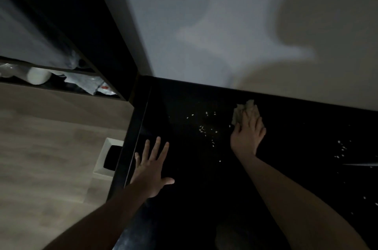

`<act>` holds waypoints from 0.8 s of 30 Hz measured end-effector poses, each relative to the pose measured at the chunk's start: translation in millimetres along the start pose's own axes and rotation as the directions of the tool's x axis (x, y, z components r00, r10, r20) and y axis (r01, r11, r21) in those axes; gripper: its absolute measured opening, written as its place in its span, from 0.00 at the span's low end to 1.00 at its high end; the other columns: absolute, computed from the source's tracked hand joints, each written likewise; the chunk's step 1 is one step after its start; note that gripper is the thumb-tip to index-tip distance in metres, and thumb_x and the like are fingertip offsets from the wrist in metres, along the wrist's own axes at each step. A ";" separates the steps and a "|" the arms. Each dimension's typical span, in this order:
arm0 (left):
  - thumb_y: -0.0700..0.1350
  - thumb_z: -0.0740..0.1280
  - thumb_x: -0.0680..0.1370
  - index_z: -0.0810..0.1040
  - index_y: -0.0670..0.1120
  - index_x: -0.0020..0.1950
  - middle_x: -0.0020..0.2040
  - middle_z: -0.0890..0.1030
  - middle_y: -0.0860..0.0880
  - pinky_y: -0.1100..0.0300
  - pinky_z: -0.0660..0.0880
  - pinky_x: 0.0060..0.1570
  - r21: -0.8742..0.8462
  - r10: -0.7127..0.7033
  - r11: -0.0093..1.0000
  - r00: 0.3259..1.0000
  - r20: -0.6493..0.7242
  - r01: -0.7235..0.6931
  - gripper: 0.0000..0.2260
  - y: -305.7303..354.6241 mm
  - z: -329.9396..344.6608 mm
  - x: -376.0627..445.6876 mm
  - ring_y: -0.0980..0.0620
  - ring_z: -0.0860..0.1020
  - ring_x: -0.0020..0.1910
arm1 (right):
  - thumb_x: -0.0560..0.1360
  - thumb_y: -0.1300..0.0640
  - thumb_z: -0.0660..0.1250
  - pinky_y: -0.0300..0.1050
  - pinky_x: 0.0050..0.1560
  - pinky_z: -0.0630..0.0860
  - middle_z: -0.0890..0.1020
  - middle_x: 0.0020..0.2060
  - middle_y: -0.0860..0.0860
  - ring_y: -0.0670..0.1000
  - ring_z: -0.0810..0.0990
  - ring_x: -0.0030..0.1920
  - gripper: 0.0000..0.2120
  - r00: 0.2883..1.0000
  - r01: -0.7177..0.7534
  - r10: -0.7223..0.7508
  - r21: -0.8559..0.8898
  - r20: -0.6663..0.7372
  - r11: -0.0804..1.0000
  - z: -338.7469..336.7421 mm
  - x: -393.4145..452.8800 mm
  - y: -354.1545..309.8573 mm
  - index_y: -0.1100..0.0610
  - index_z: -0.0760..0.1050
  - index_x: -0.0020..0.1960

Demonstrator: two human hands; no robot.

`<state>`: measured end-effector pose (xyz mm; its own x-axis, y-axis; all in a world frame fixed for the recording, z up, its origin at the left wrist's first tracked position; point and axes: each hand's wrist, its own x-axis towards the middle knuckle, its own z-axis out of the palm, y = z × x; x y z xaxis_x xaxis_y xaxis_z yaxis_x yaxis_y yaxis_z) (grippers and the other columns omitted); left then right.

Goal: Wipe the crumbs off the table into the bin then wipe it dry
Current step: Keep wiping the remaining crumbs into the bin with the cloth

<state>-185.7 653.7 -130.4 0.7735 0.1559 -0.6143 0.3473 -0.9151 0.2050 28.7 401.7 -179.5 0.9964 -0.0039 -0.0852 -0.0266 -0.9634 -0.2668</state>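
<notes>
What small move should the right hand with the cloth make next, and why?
Probably sweep the cloth under the right hand leftward, pushing the nearest crumbs toward the table edge above the bin. They lie between cloth and bin.

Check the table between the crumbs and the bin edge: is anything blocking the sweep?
Only the left hand, lying flat by the table's left edge, above the bin. The crumbs sit between it and the cloth under the right hand.

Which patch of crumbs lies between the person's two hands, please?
The central crumb patch, just left of the cloth under the right hand; the other patch lies far right.
</notes>
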 end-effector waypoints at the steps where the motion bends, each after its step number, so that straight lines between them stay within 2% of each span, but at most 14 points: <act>1: 0.69 0.65 0.77 0.31 0.57 0.83 0.81 0.24 0.52 0.34 0.43 0.81 0.004 0.021 1.000 0.999 -0.033 -0.021 0.51 -5.1 5.7 -3.1 0.43 0.27 0.80 | 0.79 0.52 0.56 0.65 0.78 0.54 0.59 0.82 0.53 0.61 0.56 0.81 0.30 1.000 0.027 -0.027 0.011 0.009 1.000 3.9 -7.1 -16.7 0.49 0.63 0.81; 4: 0.70 0.53 0.80 0.35 0.56 0.84 0.82 0.27 0.53 0.39 0.41 0.82 0.060 0.095 0.994 0.983 -0.156 -0.086 0.41 -25.3 21.5 -11.8 0.47 0.29 0.82 | 0.72 0.58 0.60 0.61 0.77 0.57 0.55 0.83 0.50 0.57 0.56 0.81 0.36 0.988 0.151 -0.152 0.049 0.027 0.987 13.3 -30.7 -66.4 0.46 0.62 0.80; 6: 0.69 0.49 0.81 0.37 0.55 0.85 0.83 0.30 0.53 0.41 0.39 0.82 0.117 0.141 0.986 0.974 -0.180 -0.121 0.38 -39.6 28.5 -16.3 0.47 0.32 0.83 | 0.68 0.60 0.60 0.58 0.76 0.59 0.56 0.83 0.49 0.55 0.58 0.81 0.38 0.968 0.245 -0.248 0.080 0.034 0.966 17.9 -48.5 -98.1 0.44 0.64 0.78; 8: 0.68 0.48 0.81 0.40 0.55 0.85 0.84 0.33 0.53 0.42 0.38 0.80 0.157 0.178 0.976 0.965 -0.193 -0.149 0.37 -53.3 33.3 -20.1 0.47 0.35 0.84 | 0.68 0.59 0.55 0.57 0.77 0.59 0.61 0.81 0.49 0.54 0.60 0.80 0.35 0.934 0.338 -0.348 0.118 0.078 0.934 24.3 -65.9 -126.2 0.45 0.68 0.75; 11: 0.68 0.50 0.81 0.44 0.54 0.86 0.85 0.37 0.52 0.41 0.41 0.81 0.180 0.187 0.972 0.961 -0.203 -0.151 0.37 -66.0 36.0 -24.3 0.46 0.40 0.85 | 0.70 0.56 0.52 0.56 0.77 0.61 0.67 0.79 0.49 0.53 0.64 0.79 0.31 0.856 0.471 -0.503 0.222 0.119 0.854 30.3 -81.9 -154.5 0.48 0.74 0.71; 13: 0.67 0.51 0.81 0.46 0.54 0.86 0.86 0.40 0.52 0.40 0.44 0.81 0.180 0.179 0.973 0.963 -0.203 -0.143 0.37 -68.8 36.1 -26.1 0.46 0.42 0.85 | 0.71 0.58 0.53 0.51 0.78 0.62 0.71 0.77 0.51 0.54 0.68 0.76 0.31 0.838 0.472 -0.536 0.357 0.103 0.806 23.6 -84.8 -159.4 0.53 0.76 0.72; 16: 0.68 0.54 0.81 0.53 0.53 0.85 0.86 0.49 0.50 0.38 0.47 0.78 0.203 0.178 0.970 0.958 -0.225 -0.132 0.36 -71.7 35.7 -28.0 0.44 0.52 0.85 | 0.74 0.67 0.57 0.31 0.74 0.59 0.72 0.74 0.48 0.46 0.69 0.75 0.27 0.905 0.360 -0.425 0.552 -0.011 0.752 -5.6 -83.7 -144.9 0.58 0.76 0.71; 18: 0.68 0.55 0.81 0.54 0.53 0.85 0.86 0.49 0.51 0.36 0.47 0.78 0.214 0.190 0.967 0.953 -0.238 -0.140 0.36 -76.9 37.6 -27.8 0.45 0.52 0.85 | 0.73 0.80 0.56 0.27 0.71 0.62 0.73 0.73 0.49 0.40 0.71 0.73 0.27 0.949 0.293 -0.288 0.706 -0.131 0.644 -31.6 -83.3 -121.0 0.68 0.75 0.70; 20: 0.69 0.54 0.82 0.53 0.53 0.86 0.86 0.47 0.52 0.34 0.47 0.78 0.218 0.212 0.963 0.944 -0.253 -0.158 0.36 -83.3 38.7 -27.5 0.47 0.49 0.85 | 0.71 0.85 0.53 0.26 0.68 0.66 0.73 0.71 0.44 0.31 0.71 0.69 0.28 0.957 0.289 -0.187 0.713 -0.221 0.639 -50.3 -81.2 -75.6 0.76 0.71 0.69; 21: 0.69 0.53 0.82 0.52 0.53 0.86 0.86 0.46 0.53 0.34 0.48 0.79 0.223 0.222 0.961 0.940 -0.260 -0.165 0.36 -86.5 39.2 -27.1 0.47 0.48 0.85 | 0.71 0.84 0.53 0.28 0.68 0.66 0.73 0.71 0.45 0.32 0.72 0.69 0.28 0.954 0.283 -0.143 0.646 -0.262 0.709 -53.9 -77.5 -44.9 0.75 0.71 0.69; 22: 0.69 0.52 0.82 0.52 0.53 0.86 0.86 0.45 0.54 0.33 0.49 0.79 0.226 0.229 0.959 0.938 -0.261 -0.171 0.36 -89.9 39.6 -26.3 0.48 0.47 0.85 | 0.72 0.81 0.55 0.33 0.70 0.67 0.74 0.72 0.48 0.38 0.74 0.70 0.28 0.959 0.234 -0.095 0.556 -0.267 0.798 -57.1 -73.8 -11.1 0.72 0.73 0.70; 24: 0.69 0.51 0.82 0.52 0.54 0.86 0.86 0.45 0.54 0.33 0.50 0.79 0.230 0.242 0.956 0.936 -0.257 -0.184 0.36 -95.0 41.0 -25.9 0.49 0.45 0.85 | 0.73 0.68 0.56 0.52 0.75 0.67 0.74 0.74 0.53 0.56 0.73 0.73 0.28 0.982 0.046 0.022 0.352 -0.185 0.935 -52.0 -70.3 55.4 0.62 0.75 0.72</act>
<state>-260.5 721.3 -165.2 0.9440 0.0200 -0.3294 0.0678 -0.9886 0.1342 -38.6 334.6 -138.4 0.9933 -0.0743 0.0884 -0.0076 -0.8063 -0.5915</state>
